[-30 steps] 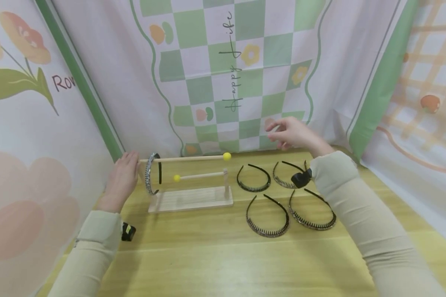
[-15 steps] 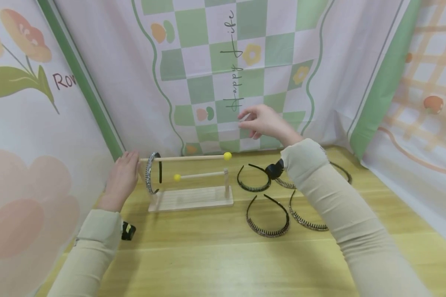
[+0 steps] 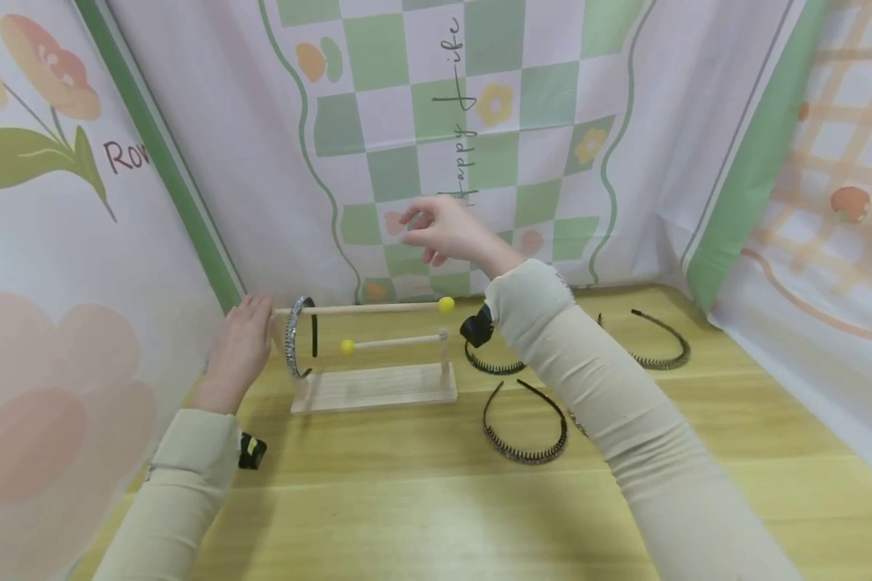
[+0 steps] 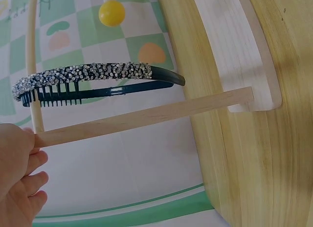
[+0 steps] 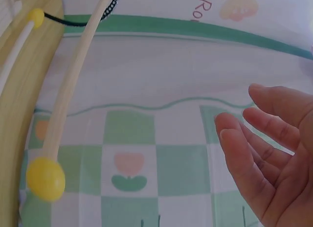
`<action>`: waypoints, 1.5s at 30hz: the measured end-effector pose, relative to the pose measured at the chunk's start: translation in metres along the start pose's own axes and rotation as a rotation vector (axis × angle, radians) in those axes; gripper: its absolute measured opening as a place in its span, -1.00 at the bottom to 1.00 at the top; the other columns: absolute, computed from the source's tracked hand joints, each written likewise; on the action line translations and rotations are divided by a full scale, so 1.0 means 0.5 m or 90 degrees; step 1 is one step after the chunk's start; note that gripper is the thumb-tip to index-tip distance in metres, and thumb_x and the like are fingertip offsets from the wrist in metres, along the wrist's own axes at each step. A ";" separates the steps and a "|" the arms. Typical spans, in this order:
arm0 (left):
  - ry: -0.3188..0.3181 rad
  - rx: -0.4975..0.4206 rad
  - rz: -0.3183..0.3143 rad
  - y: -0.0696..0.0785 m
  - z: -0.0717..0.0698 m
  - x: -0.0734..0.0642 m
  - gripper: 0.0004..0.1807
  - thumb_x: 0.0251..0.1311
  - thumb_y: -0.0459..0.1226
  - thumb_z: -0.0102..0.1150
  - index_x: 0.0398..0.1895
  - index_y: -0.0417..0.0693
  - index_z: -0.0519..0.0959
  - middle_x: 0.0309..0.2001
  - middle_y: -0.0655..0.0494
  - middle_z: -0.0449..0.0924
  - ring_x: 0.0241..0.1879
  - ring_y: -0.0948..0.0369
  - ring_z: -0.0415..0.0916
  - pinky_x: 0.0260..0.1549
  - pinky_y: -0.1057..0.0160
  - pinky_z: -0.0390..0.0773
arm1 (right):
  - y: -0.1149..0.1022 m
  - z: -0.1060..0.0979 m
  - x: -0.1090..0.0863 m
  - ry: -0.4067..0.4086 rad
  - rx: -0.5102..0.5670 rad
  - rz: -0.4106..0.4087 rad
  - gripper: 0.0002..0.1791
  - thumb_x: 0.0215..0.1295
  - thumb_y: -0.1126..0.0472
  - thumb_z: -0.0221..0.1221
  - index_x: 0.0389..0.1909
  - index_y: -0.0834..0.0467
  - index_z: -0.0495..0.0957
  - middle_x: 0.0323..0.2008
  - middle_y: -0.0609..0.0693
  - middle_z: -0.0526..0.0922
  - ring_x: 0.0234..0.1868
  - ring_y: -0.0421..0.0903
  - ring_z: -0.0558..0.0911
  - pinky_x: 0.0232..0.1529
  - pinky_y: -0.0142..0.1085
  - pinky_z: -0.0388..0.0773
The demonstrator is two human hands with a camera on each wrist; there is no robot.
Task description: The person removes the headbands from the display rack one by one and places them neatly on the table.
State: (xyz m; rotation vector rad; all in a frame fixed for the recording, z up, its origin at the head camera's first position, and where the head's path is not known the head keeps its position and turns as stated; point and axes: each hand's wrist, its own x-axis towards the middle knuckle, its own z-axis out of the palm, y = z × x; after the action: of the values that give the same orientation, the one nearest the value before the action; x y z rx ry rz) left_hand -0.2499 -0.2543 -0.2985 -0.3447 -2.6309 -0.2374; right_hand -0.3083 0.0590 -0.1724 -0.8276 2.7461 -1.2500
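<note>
At the left of the head view stands a wooden headband stand [image 3: 374, 389] with two rods ending in yellow balls. My left hand [image 3: 238, 347] holds the top of its left post; in the left wrist view, fingertips [image 4: 38, 180] show beside the post end. A silver rhinestone headband [image 3: 292, 337] with black teeth hangs on the upper rod [image 4: 32, 46], near that post. My right hand [image 3: 446, 230] is raised above and behind the upper rod's ball [image 3: 446, 305]. In the right wrist view its fingers [image 5: 239, 153] are loosely bent, holding nothing.
Several toothed headbands lie on the wooden table [image 3: 378, 516] right of the stand: one dark headband [image 3: 496, 368] behind, another headband [image 3: 525, 453] in front, a third headband [image 3: 664, 361] farther right. My right sleeve [image 3: 610, 387] partly covers others. Printed curtains [image 3: 378, 121] enclose the back and sides.
My right hand has moved left through the air, from above the headbands to near the upper rod's ball. The left hand, stand and hanging headband have stayed put.
</note>
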 end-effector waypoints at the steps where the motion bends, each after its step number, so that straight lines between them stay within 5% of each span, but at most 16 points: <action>1: 0.001 -0.001 -0.001 0.000 0.000 0.000 -0.58 0.37 -0.38 -0.19 0.22 -0.45 0.19 0.19 -0.42 0.22 0.23 -0.26 0.08 0.26 -0.15 0.01 | -0.008 0.006 0.003 0.000 0.003 -0.003 -0.64 0.26 0.17 0.16 0.06 0.15 0.44 -0.14 0.06 0.58 -0.47 0.02 0.61 -0.39 -0.18 0.65; 13: -0.007 -0.005 -0.002 0.006 -0.006 0.002 -0.59 0.40 -0.35 -0.25 0.22 -0.45 0.19 0.21 -0.41 0.20 0.24 -0.25 0.07 0.27 -0.14 -0.01 | -0.050 0.072 0.034 -0.014 0.085 -0.045 -0.64 0.22 0.25 0.20 0.03 0.19 0.44 -0.20 0.09 0.58 -0.46 0.10 0.62 -0.42 -0.16 0.65; 37: 0.008 0.010 0.007 0.002 0.000 0.005 -0.62 0.37 -0.37 -0.18 0.17 -0.45 0.23 0.17 -0.41 0.25 0.20 -0.25 0.14 0.23 -0.16 0.08 | -0.072 0.214 0.066 -0.074 0.069 -0.020 -0.57 0.24 0.20 0.19 0.12 0.12 0.38 -0.10 0.08 0.52 -0.47 -0.05 0.61 -0.51 -0.35 0.62; 45: 0.028 0.003 0.021 -0.001 0.003 0.006 -0.74 0.36 -0.40 -0.16 0.00 -0.44 0.32 0.10 -0.40 0.33 0.14 -0.23 0.22 0.19 -0.18 0.15 | -0.069 0.275 0.064 -0.101 0.074 -0.044 -0.60 0.23 0.24 0.20 0.09 0.16 0.40 -0.38 0.07 0.59 -0.53 -0.04 0.59 -0.54 -0.33 0.62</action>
State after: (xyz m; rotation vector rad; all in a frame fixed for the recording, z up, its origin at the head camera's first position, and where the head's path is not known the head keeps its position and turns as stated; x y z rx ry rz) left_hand -0.2533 -0.2538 -0.2986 -0.3759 -2.5798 -0.2247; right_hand -0.2895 -0.0706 -0.2354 -0.9722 2.5167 -1.2800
